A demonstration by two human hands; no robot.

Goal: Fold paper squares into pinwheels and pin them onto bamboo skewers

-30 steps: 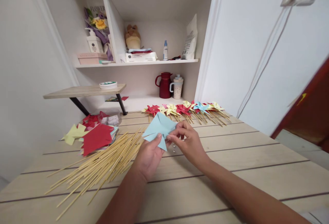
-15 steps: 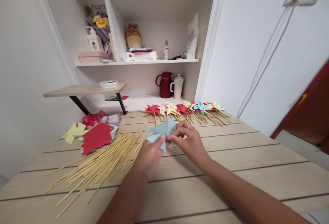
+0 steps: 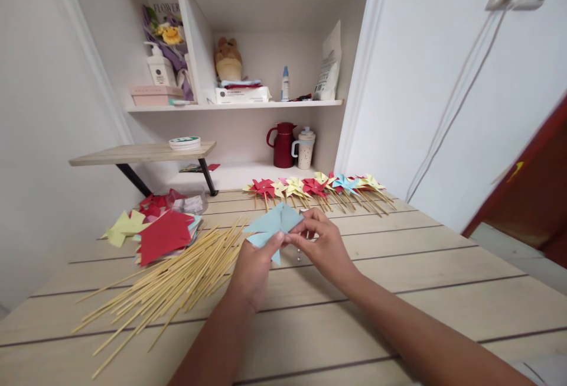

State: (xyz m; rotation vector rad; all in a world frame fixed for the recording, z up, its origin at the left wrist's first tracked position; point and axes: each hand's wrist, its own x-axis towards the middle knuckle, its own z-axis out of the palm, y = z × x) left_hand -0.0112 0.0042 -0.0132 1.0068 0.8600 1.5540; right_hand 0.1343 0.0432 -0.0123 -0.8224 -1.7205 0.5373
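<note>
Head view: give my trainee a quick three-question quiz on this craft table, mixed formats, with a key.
1. True or false: both hands hold the light blue folded paper pinwheel.
2. The loose pile of thin bamboo sticks lies on which side of the left hand? A) left B) right
3. Fill in: the row of finished paper pinwheels on sticks lies at the wooden table's ____ edge.

Key: 1 true; 2 A; 3 far.

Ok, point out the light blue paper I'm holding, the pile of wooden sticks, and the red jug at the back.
light blue paper (image 3: 273, 224): head view, on its flat upper face.
pile of wooden sticks (image 3: 177, 282): head view, on the middle of the bundle.
red jug (image 3: 282, 148): head view, on its body.
</note>
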